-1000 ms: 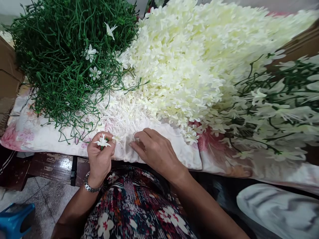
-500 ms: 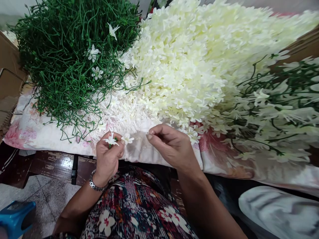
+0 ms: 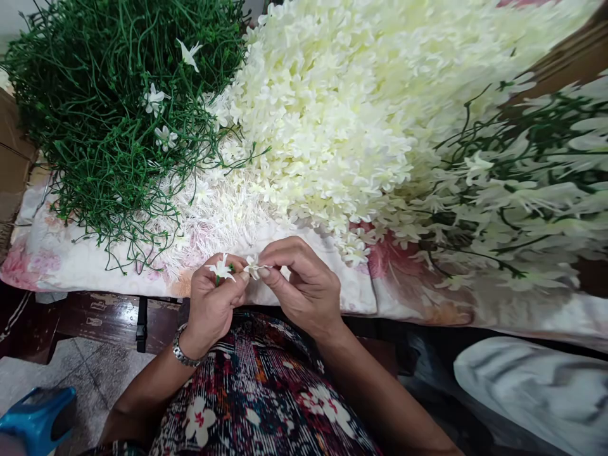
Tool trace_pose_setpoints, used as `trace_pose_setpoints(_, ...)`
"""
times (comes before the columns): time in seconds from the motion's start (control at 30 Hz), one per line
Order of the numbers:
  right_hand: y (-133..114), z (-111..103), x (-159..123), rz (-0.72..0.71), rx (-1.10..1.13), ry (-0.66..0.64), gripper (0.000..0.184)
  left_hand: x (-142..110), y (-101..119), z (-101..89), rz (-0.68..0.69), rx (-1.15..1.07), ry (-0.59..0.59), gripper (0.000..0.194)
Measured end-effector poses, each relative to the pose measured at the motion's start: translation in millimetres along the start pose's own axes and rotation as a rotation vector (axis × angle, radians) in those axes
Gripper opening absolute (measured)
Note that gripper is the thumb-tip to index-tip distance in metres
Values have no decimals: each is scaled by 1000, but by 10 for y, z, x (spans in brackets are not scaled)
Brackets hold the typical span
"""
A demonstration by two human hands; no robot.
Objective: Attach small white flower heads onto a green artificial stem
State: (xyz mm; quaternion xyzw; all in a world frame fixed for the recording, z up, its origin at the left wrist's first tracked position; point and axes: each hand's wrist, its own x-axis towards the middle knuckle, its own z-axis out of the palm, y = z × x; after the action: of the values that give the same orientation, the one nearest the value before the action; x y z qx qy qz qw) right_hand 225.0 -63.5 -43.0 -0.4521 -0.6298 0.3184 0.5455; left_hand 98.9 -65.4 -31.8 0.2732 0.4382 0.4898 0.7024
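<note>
My left hand [image 3: 216,301] is closed in a pinch on a green artificial flower stem, and a white flower [image 3: 221,269] sticks out above its fingers. A second white flower [image 3: 253,266] sits between both hands, at the left fingertips. Thumb and forefinger of my right hand [image 3: 304,285] are pinched on the edge of that second flower. Most of the stem is hidden inside the left hand. Beyond the hands lie a heap of white thread-like stamens [image 3: 223,215], a pile of green plastic stems [image 3: 109,126] and a large mound of cream-white petals [image 3: 327,120].
Finished-looking white flowers on green stems [image 3: 517,183] lie at the right. A floral cloth [image 3: 118,253] covers the work surface. Cardboard [image 3: 14,139] stands at the left edge, and a blue plastic stool [image 3: 38,418] is on the floor at lower left.
My right hand has moved left to meet the left hand and now pinches the second white flower. The left hand has shifted slightly right. The whole view has shifted a little.
</note>
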Motion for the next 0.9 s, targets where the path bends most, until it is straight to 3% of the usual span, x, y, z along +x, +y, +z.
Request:
trace_pose_setpoints(0.37,22,-37,-42,43,43,-62,12,20,-66,-106,78,46,-156,8)
trace_pose_setpoints(0.67,9,-3,-104,12,76,-58,18,31,-133,-191,250,263,-105,4)
trace_pose_setpoints(0.9,-32,-15,-102,-15,68,-94,17,-6,-77,-195,422,439,-159,20)
